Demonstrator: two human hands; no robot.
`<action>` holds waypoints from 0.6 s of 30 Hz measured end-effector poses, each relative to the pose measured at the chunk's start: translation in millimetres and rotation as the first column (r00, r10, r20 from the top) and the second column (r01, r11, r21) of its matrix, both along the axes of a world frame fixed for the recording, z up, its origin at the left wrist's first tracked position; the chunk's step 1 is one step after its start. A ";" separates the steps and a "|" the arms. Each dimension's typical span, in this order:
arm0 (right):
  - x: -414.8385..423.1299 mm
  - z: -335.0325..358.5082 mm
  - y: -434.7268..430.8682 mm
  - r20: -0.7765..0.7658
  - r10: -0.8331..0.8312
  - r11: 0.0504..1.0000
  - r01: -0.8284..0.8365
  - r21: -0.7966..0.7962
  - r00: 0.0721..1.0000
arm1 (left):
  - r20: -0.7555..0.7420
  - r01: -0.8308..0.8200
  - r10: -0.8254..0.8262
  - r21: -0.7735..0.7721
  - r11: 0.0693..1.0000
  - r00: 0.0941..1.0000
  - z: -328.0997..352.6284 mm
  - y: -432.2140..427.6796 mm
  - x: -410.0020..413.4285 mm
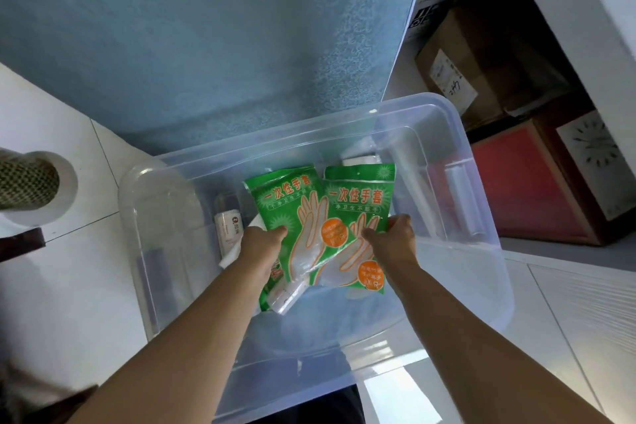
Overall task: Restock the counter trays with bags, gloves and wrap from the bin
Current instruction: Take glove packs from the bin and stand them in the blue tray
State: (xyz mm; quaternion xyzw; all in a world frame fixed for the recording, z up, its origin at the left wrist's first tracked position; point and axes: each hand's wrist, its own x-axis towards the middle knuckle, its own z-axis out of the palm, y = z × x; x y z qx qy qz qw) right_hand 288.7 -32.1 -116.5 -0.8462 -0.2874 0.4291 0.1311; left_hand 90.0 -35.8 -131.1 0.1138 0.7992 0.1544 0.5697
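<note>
Clear plastic bin (475, 279), lidless, standing on white floor tiles (86, 268); both forearms reach down into it.

1. Left glove packet (289, 206): green, printed with a hand outline, upright and tilted. Left hand (263, 243) pinches its lower left edge, thumb on the printed face, the other fingers hidden behind.
2. Right glove packet (359, 198): same print, its left edge tucked behind item 1. Right hand (395, 234) pinches its lower right edge, thumb across the front, fingers curled round the side (fingertips out of sight).
3. White labelled roll (229, 225): on the bin floor, just outside the left hand's knuckles.
4. Roll of clear film (457, 189): along the bin wall, beyond the right hand's fingers.
5. Cardboard boxes (481, 62): outside the bin, well past the right hand.
</note>
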 end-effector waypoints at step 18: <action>24.0 118.7 -24.2 -0.287 -0.031 0.975 0.093 0.204 0.957 | 0.510 -0.082 -0.119 0.355 0.931 0.852 117.1 -13.7 -2.0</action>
